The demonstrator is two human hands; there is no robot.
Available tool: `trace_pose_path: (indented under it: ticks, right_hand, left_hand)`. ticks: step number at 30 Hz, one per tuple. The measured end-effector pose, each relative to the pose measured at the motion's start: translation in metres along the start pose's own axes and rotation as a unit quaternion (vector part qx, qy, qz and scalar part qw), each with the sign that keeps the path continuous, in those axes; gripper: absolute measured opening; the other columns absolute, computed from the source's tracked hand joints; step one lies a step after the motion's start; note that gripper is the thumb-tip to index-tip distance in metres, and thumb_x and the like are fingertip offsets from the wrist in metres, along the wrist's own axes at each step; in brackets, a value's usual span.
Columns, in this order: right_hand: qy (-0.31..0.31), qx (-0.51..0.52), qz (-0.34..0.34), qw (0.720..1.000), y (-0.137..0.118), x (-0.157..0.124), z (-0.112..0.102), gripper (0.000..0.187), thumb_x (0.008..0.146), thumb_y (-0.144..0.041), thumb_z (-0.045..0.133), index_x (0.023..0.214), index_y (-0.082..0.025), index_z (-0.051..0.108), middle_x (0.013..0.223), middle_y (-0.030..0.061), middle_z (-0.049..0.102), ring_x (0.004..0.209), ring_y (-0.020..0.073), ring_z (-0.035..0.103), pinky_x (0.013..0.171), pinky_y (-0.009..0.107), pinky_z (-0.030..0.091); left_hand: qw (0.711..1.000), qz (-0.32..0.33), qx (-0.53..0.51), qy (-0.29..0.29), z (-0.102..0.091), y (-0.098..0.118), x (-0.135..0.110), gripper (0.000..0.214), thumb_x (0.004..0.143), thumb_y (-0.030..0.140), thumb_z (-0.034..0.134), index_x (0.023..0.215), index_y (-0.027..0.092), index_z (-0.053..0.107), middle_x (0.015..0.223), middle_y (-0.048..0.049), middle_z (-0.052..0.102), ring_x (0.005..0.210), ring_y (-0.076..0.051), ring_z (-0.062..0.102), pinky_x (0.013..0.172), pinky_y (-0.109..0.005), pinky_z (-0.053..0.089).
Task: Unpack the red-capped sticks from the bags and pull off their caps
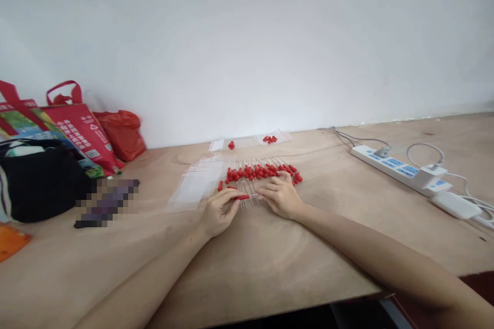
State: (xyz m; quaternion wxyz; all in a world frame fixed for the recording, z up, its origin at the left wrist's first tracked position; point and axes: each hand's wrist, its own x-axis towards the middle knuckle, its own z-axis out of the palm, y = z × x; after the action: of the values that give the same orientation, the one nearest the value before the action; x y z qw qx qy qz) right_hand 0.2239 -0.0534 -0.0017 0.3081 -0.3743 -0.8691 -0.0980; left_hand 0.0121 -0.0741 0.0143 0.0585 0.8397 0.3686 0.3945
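Observation:
Between my two hands is a dropper with a red rubber bulb [242, 197] and a thin clear tube [253, 196]. My left hand [218, 214] pinches the red bulb end between thumb and fingers. The fingers of my right hand [283, 196] are closed on the clear tube end. Just beyond the hands lies a row of droppers with red bulbs [260, 171], their thin tubes pointing toward the wall. Several bare clear tubes [243, 185] lie below that row, partly under my hands. A loose red bulb [220, 185] rests near my left hand.
Clear plastic bags [195, 185] lie left of the row. Farther back, a bag holds red bulbs [269, 139]. A white power strip [397, 167] with cables is at right. Shopping bags [83, 131], a black bag [44, 180] and a blurred dark object [110, 203] stand left.

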Motion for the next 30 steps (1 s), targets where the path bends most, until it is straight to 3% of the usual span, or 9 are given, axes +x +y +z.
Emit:
trace_pose_path:
  ticks: [6, 9, 18, 25, 30]
  right_hand:
    - [-0.01, 0.027, -0.043, 0.999, -0.011, -0.003, -0.008, 0.027, 0.086, -0.028, 0.039, 0.089, -0.025, 0.065, 0.062, 0.0002, 0.061, 0.069, 0.0138, 0.045, 0.088, 0.038, 0.017]
    - [-0.021, 0.039, -0.054, 0.998, -0.013, -0.006, -0.01, 0.028, 0.087, -0.029, 0.037, 0.084, -0.024, 0.065, 0.062, -0.0003, 0.061, 0.07, 0.0137, 0.045, 0.089, 0.039, 0.016]
    - [-0.008, 0.041, -0.073, 0.996, -0.01, -0.009, -0.012, 0.028, 0.087, -0.03, 0.037, 0.08, -0.023, 0.064, 0.056, -0.001, 0.057, 0.069, 0.0134, 0.044, 0.087, 0.039, 0.017]
    - [0.02, 0.047, -0.075, 0.996, -0.002, -0.012, -0.01, 0.025, 0.085, -0.029, 0.041, 0.077, -0.022, 0.064, 0.055, -0.0011, 0.058, 0.067, 0.0131, 0.044, 0.085, 0.038, 0.019]
    - [0.048, 0.039, 0.032, 0.998, 0.019, -0.021, -0.011, 0.023, 0.083, -0.025, 0.044, 0.078, -0.02, 0.065, 0.066, 0.0019, 0.064, 0.067, 0.0134, 0.046, 0.078, 0.034, 0.022]
  left_hand:
    - [0.996, 0.06, 0.068, -0.027, 0.004, -0.002, -0.003, 0.02, 0.084, 0.027, 0.044, 0.088, 0.02, 0.063, 0.072, -0.003, 0.061, 0.066, -0.012, 0.058, 0.061, -0.023, 0.048]
    - [0.993, 0.085, 0.082, -0.029, 0.003, -0.003, -0.008, 0.021, 0.085, 0.026, 0.043, 0.084, 0.02, 0.063, 0.067, -0.0021, 0.06, 0.063, -0.012, 0.057, 0.059, -0.023, 0.047]
    - [0.994, 0.048, 0.085, -0.055, 0.001, -0.003, -0.013, 0.025, 0.087, 0.03, 0.039, 0.081, 0.02, 0.062, 0.065, -0.0022, 0.058, 0.059, -0.012, 0.056, 0.057, -0.023, 0.046]
    - [0.99, 0.09, 0.111, 0.004, -0.002, -0.008, -0.013, 0.021, 0.085, 0.024, 0.043, 0.076, 0.017, 0.06, 0.062, -0.0012, 0.056, 0.057, -0.01, 0.053, 0.055, -0.02, 0.044]
    - [0.987, -0.008, 0.136, 0.082, -0.018, -0.024, -0.016, 0.018, 0.083, 0.023, 0.045, 0.08, 0.017, 0.061, 0.068, -0.0014, 0.058, 0.061, -0.011, 0.055, 0.058, -0.021, 0.045]
